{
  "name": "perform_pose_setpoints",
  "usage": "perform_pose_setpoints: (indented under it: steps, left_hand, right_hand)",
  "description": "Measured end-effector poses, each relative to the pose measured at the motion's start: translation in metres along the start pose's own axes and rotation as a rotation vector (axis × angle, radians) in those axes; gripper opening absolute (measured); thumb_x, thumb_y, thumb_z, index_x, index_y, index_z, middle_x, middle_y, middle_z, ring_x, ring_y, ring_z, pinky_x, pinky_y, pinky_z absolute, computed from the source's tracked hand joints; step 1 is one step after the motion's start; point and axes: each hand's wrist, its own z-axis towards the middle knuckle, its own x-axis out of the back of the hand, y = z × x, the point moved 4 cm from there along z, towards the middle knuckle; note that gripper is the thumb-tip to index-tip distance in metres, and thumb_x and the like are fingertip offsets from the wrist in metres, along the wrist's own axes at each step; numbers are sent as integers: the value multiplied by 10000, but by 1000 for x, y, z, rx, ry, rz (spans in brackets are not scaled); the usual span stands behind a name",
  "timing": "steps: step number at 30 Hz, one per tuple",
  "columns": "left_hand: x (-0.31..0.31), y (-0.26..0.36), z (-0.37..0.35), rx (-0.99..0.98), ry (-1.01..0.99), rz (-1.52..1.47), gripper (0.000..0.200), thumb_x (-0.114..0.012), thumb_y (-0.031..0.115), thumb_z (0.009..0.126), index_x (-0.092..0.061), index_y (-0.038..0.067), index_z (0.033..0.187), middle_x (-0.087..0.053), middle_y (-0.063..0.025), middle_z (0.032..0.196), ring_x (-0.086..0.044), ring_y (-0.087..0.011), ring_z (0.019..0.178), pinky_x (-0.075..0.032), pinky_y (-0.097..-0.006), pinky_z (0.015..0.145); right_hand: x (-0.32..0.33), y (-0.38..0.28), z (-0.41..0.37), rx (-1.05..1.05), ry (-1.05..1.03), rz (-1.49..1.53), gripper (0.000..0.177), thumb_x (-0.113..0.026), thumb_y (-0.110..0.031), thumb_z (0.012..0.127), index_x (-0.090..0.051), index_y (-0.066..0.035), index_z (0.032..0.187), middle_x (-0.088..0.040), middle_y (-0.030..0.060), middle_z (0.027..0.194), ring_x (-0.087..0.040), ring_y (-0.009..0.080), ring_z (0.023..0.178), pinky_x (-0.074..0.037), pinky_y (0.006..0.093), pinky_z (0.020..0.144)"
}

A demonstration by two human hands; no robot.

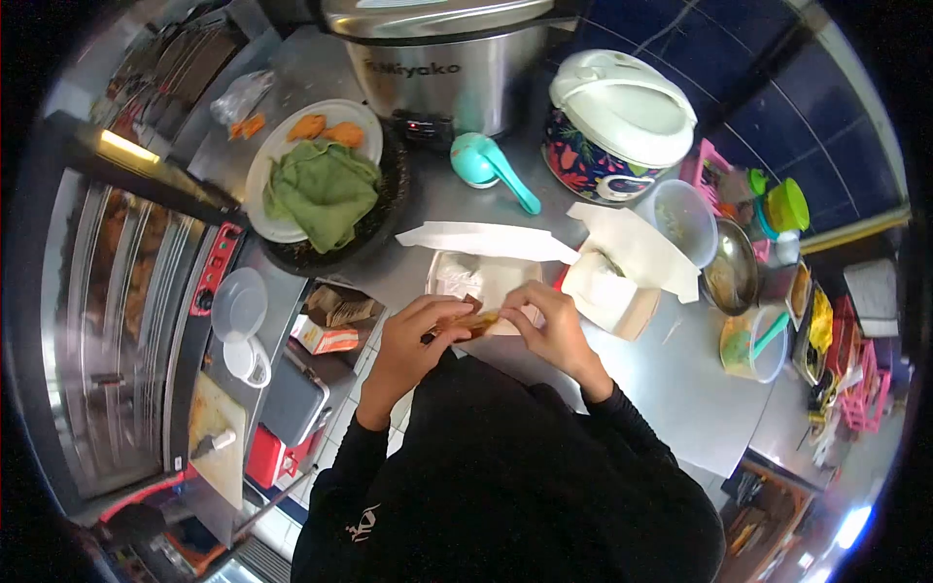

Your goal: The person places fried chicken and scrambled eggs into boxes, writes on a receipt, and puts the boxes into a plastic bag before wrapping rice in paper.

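Both hands meet over an open paper food box [528, 275] near the counter's front edge. My left hand [413, 340] is closed on a small, thin brown-and-yellow piece [476, 325]; I cannot tell what it is. The fingertips of my right hand [552, 325] pinch the other end of that piece. Inside the box, behind my fingers, lies a shiny whitish wrapped portion [457, 276]. To the right stands a second open paper box [637, 313] with its lid flap folded back and something white inside.
Behind the boxes are a steel rice cooker [437, 83], a floral rice cooker [607, 146] and a turquoise scoop [501, 170]. A plate [258, 199] with fried pieces and a green cloth [326, 189] sits on a dark pan at left. Plastic tubs [685, 219] crowd the right.
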Motion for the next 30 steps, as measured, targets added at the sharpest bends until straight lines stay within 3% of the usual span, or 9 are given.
perform_pose_setpoints:
  steps: [6,9,15,18,20,23,26,27,30]
  left_hand:
    - [-4,-25,10,-29,70,84,203,-684,31,766,-667,48,968,-669,-94,959,-652,-232,884,-515,-310,731]
    - [-17,-64,-4,-100,-67,269,87,-632,80,814,-664,77,895,-665,-58,933,-623,-252,937,-482,-351,838]
    - [-37,-111,-26,-150,-174,28,67,-600,113,790,-663,102,809,-668,-33,874,-631,-231,873,-487,-356,810]
    - [-46,-122,-30,-286,-189,246,94,-582,129,743,-633,174,807,-659,27,908,-611,-189,905,-461,-359,814]
    - [-56,-139,-29,-204,-217,438,87,-582,182,731,-616,192,810,-639,58,941,-564,-156,946,-350,-371,912]
    - [-23,-101,-37,-387,119,421,224,-552,184,793,-659,184,990,-618,-51,1130,-524,-216,1088,-348,-412,986]
    - [13,-136,-59,-196,405,314,247,-534,157,830,-644,148,1051,-607,-80,1156,-561,-259,1041,-418,-396,929]
    - [51,-132,-82,-145,534,333,270,-521,94,843,-623,109,1093,-604,-101,1149,-586,-290,996,-466,-380,876]
    - [150,-175,-163,354,885,441,299,-512,-7,811,-610,72,1083,-607,-134,1117,-597,-259,996,-475,-380,845]
  right_hand:
    - [79,13,-55,-167,359,-196,122,-603,114,768,-592,30,856,-619,139,809,-645,264,764,-521,314,710]
    - [100,32,-66,-171,397,-418,114,-569,122,777,-548,23,830,-588,157,776,-595,313,687,-461,351,597]
    - [86,101,-82,-238,171,-415,82,-562,74,799,-556,18,859,-581,144,763,-590,238,680,-478,328,615]
    - [86,128,-91,-275,169,-300,133,-591,48,781,-570,33,912,-611,152,835,-619,235,791,-515,304,722]
    - [81,114,-80,-283,-72,-604,180,-606,14,800,-587,33,978,-631,153,936,-626,220,873,-513,301,766]
    - [81,96,-70,-156,108,-648,237,-590,-42,853,-595,12,1084,-646,143,984,-629,203,912,-511,310,775]
    - [83,44,-44,-291,281,-650,197,-539,-80,919,-594,0,1090,-651,117,938,-642,194,844,-521,304,745]
    - [80,45,-36,-18,322,-609,198,-534,-180,954,-575,-20,1063,-615,80,790,-590,148,689,-491,275,617]
    - [33,7,5,-14,241,-503,230,-440,-175,994,-573,5,1048,-582,74,781,-557,136,622,-462,274,589]
